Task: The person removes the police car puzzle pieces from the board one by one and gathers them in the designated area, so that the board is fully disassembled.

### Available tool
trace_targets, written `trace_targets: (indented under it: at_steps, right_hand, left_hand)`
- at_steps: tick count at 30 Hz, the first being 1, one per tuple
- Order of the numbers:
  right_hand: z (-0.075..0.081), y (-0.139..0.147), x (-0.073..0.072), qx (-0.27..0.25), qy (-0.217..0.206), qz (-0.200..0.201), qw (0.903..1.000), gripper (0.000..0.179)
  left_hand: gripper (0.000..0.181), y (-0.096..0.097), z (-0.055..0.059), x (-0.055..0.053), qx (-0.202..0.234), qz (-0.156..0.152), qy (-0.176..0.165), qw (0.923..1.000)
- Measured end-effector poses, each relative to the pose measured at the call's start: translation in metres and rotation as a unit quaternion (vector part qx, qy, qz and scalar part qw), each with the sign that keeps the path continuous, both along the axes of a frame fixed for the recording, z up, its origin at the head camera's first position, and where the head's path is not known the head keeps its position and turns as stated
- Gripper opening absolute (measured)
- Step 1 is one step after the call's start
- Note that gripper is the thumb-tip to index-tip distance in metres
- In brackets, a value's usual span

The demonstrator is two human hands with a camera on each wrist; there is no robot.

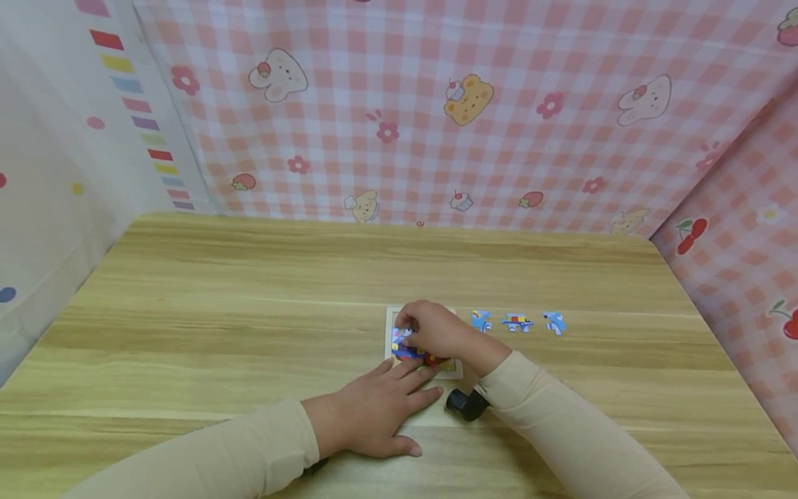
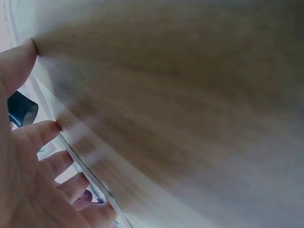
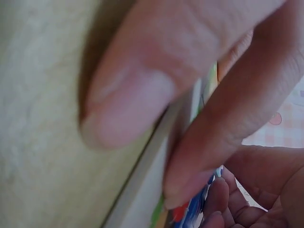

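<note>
On the puzzle (image 1: pixel 389 339), the left hand (image 1: pixel 380 410) rests spread fingers; the right hand (image 1: pixel 439 333) curls, its hold unclear.

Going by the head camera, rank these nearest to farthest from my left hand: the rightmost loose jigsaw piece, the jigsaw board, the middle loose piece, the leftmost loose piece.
From your left hand:
1. Jigsaw board: partly under this hand.
2. Leftmost loose piece: just right of the board.
3. Middle loose piece: further right.
4. Rightmost loose piece: at the row's right end.
</note>
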State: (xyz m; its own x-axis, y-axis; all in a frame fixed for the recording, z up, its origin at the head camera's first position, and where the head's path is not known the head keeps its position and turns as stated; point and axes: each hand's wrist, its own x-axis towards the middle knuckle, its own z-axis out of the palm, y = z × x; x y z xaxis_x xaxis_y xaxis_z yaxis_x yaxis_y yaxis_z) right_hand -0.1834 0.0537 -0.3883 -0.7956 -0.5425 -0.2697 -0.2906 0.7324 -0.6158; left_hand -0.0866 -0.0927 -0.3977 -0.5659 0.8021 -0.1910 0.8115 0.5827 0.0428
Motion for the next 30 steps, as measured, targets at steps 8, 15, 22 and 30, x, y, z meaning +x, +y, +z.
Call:
trace_targets:
  at_steps: [8, 15, 22, 30]
  right_hand:
    - [0.0011, -0.0013, 0.0015, -0.018, -0.011, -0.018, 0.9996, 0.016]
    - [-0.0002, -0.0017, 0.0003, -0.016, -0.006, -0.014, 0.9998, 0.017]
    - [0.0033, 0.0014, 0.0012, -0.013, -0.007, 0.004, 0.9999, 0.012]
    - [0.0039, 0.0042, 0.0013, -0.024, -0.008, 0.020, 0.9995, 0.009]
  left_hand:
    - [0.074, 0.0000, -0.0016, -0.0010, 0.002, -0.002, -0.003, 1.0000]
    - [0.074, -0.0015, -0.0045, -0.0015, 0.011, -0.006, 0.002, 0.9999]
    - [0.074, -0.0005, -0.0003, -0.0004, 0.004, -0.004, 0.001, 1.0000]
    - [0.074, -0.0004, -0.0010, -0.0003, 0.004, -0.005, 0.004, 1.0000]
